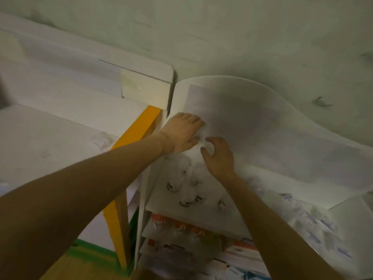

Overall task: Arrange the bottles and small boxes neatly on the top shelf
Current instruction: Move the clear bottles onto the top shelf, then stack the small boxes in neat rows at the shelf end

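I look up at a white shelf unit whose top shelf [262, 126] is a pale curved board. My left hand [181, 132] lies on its left end, back up, with the fingertips hidden past the knuckles. Just right of it my right hand [219, 156] reaches up with thumb and forefinger curved in a wide C. A small pale blur [202, 142] sits between the two hands; I cannot tell what it is. Several small clear bottles [187, 190] show on the shelf below. Orange and white boxes [181, 225] fill the lower shelves.
A yellow post [137, 130] runs diagonally at the unit's left side. A white wooden ledge [80, 77] and board lie to the left. The pale ceiling [222, 37] is close above. More white and blue packets [323, 229] sit at the lower right.
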A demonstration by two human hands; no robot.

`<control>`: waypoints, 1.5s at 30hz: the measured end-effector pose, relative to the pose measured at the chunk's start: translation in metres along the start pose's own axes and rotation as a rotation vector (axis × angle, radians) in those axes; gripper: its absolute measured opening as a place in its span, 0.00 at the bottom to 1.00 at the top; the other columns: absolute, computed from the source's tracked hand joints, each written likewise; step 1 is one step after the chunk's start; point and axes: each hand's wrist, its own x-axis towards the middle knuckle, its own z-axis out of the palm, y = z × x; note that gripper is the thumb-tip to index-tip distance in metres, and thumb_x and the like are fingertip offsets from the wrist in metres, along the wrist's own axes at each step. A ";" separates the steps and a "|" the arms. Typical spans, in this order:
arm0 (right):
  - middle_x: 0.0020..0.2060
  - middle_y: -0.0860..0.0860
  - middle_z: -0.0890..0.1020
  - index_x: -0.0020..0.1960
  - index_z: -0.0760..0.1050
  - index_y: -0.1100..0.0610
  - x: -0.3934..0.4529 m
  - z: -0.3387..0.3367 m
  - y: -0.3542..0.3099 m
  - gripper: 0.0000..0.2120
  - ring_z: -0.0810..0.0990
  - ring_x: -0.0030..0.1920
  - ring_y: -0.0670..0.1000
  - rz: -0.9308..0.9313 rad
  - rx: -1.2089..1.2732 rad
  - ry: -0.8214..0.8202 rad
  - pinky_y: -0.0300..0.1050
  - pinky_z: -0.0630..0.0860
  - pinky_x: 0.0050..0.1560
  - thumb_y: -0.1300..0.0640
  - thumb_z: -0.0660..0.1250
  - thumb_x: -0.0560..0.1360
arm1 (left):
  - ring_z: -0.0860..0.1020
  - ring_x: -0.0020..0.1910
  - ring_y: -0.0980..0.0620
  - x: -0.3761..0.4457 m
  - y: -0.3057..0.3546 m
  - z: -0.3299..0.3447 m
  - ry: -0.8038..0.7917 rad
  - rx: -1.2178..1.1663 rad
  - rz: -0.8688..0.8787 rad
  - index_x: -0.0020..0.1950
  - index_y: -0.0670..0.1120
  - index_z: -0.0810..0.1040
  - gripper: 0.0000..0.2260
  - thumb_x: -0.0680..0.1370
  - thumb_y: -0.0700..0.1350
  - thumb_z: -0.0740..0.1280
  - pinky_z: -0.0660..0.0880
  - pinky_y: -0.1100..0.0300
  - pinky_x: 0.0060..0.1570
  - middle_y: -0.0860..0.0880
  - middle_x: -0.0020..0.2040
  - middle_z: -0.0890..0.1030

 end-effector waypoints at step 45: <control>0.63 0.56 0.73 0.70 0.66 0.57 0.044 0.284 -0.281 0.29 0.75 0.61 0.59 0.004 -0.252 -0.604 0.53 0.76 0.59 0.44 0.67 0.74 | 0.72 0.48 0.48 -0.262 -0.306 0.034 -0.656 -0.303 -0.596 0.66 0.48 0.71 0.29 0.72 0.63 0.71 0.70 0.56 0.47 0.47 0.59 0.77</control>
